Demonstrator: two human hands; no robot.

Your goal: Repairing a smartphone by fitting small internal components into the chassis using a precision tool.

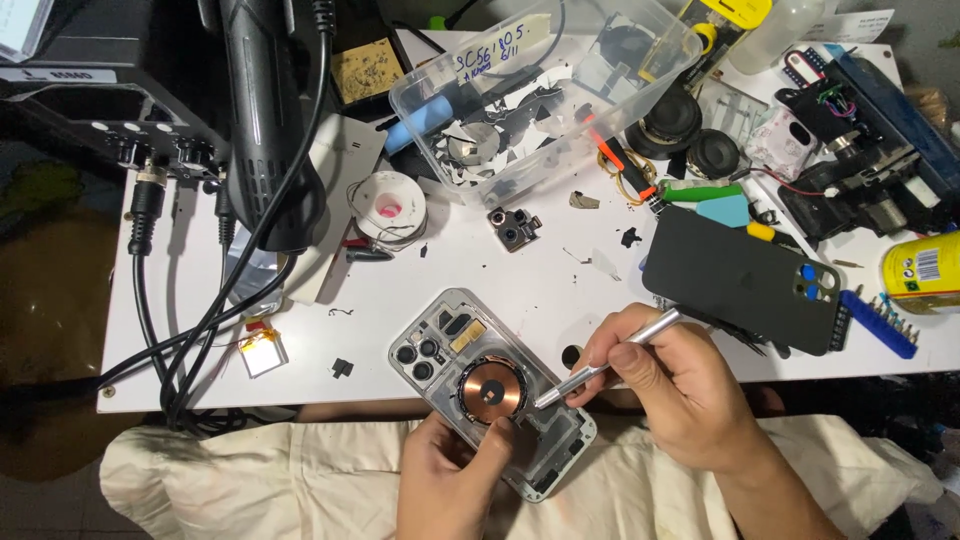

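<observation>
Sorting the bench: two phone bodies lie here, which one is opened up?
The clear phone housing under both hands, showing a copper coil. The dark phone lies closed, back up.

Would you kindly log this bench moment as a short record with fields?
Left hand: steadies the clear phone back housing at its lower edge.
Right hand: holds a silver tool, tip beside the copper coil.
Nearby: dark phone, camera module, clear parts tub.
Surface: white table.
</observation>
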